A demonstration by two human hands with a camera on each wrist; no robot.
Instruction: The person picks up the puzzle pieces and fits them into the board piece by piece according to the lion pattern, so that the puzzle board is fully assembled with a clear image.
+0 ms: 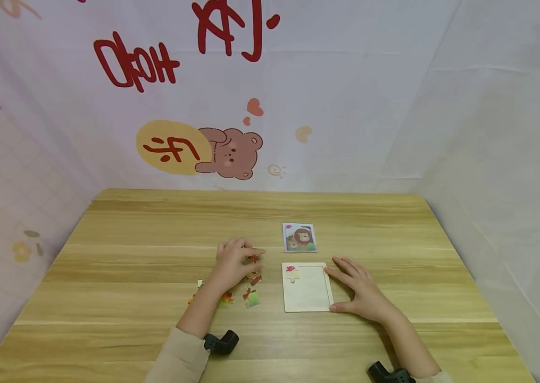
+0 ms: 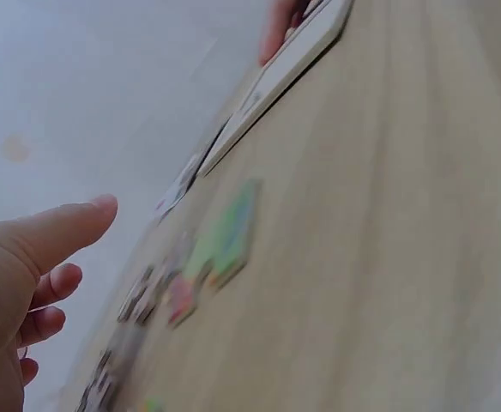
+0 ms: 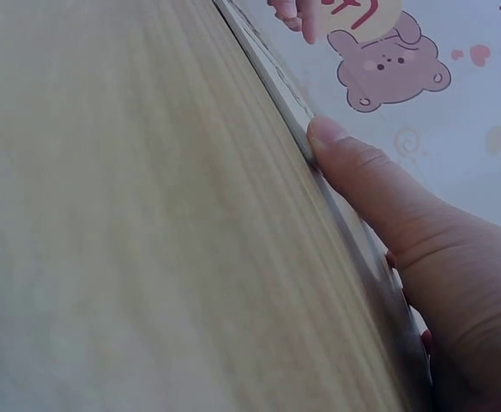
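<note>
My left hand (image 1: 233, 261) reaches over loose jigsaw pieces, thumb and fingers apart with nothing between them. Under its fingertips is a brown-and-red piece (image 1: 253, 277); nearer me lies a green piece (image 1: 251, 298), blurred in the left wrist view. Several other pieces (image 1: 226, 299) are partly hidden by the left forearm. A pale square puzzle board (image 1: 307, 290) lies flat, with a piece bearing a pink shape (image 1: 291, 272) in its upper left corner. My right hand (image 1: 363, 290) rests at the board's right edge, its thumb (image 3: 353, 163) on the near corner and a forefinger by the far one.
Behind the board lies a small picture card (image 1: 300, 238) with a lion on it. The wooden table (image 1: 155, 213) ends at a white printed cloth (image 1: 346, 106) at the back. Black wrist devices (image 1: 222, 343) are worn on both forearms.
</note>
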